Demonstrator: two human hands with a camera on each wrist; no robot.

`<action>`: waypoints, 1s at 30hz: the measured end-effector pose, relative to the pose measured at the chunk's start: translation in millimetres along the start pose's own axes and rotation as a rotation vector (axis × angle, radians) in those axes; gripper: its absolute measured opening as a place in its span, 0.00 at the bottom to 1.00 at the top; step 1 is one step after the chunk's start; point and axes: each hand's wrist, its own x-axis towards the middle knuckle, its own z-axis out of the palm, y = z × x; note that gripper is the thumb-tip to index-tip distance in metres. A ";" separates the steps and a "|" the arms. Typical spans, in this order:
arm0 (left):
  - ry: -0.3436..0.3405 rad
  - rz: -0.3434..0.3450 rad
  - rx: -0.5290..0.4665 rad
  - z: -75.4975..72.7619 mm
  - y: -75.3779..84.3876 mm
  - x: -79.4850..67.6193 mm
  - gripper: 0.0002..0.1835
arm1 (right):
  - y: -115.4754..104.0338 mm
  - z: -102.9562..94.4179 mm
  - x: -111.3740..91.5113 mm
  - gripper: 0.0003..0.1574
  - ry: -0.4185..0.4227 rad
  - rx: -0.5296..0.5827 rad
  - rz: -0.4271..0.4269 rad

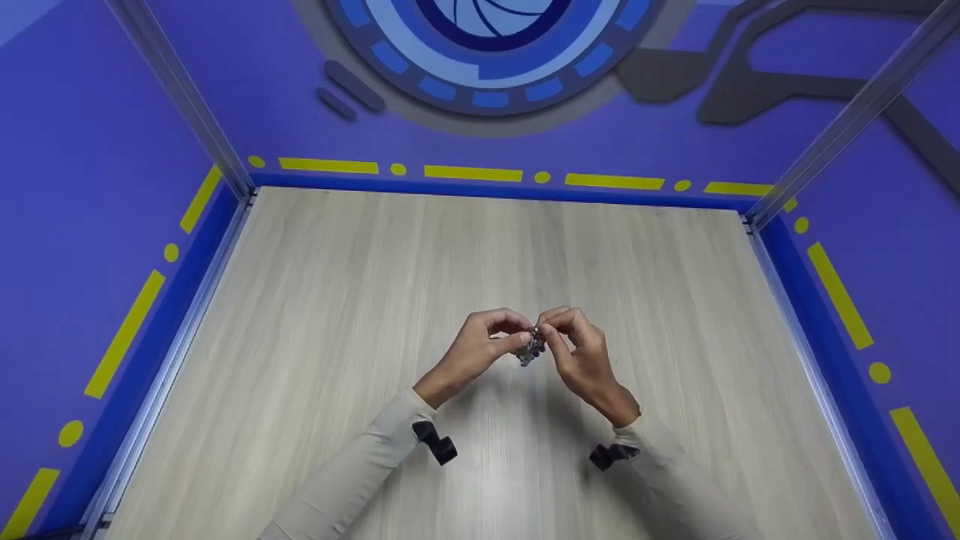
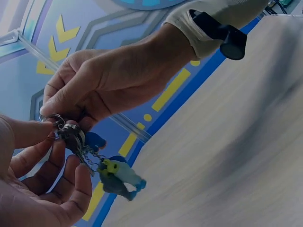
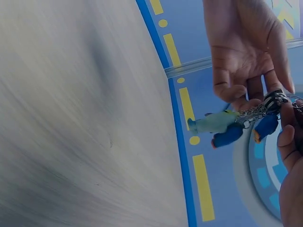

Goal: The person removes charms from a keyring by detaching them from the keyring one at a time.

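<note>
Above the table, my left hand (image 1: 478,346) and right hand (image 1: 584,358) meet at a bunch of keychains (image 1: 531,348). In the left wrist view, my left hand (image 2: 42,184) holds the bunch by its metal rings (image 2: 71,128), thumb and fingers around them. My right hand (image 2: 113,75) pinches a split ring (image 2: 57,119) at the top of the bunch. Small figurines dangle below on chains: a grey-and-white one with yellow and blue parts (image 2: 120,174) and a blue one (image 2: 96,141). In the right wrist view, a pale green figurine (image 3: 215,123) hangs beside blue ones (image 3: 228,136). Fingers partly hide the rings.
A light wood table (image 1: 360,300) lies under both hands. Blue panels with yellow dashes (image 1: 472,173) and metal corner posts (image 1: 180,90) enclose its back and sides. A black wrist camera (image 1: 435,442) is strapped on each sleeve.
</note>
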 end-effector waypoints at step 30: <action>0.063 0.056 -0.096 -1.7 -10.2 -1.0 0.08 | -5.2 -2.1 -1.0 0.16 0.027 0.060 0.109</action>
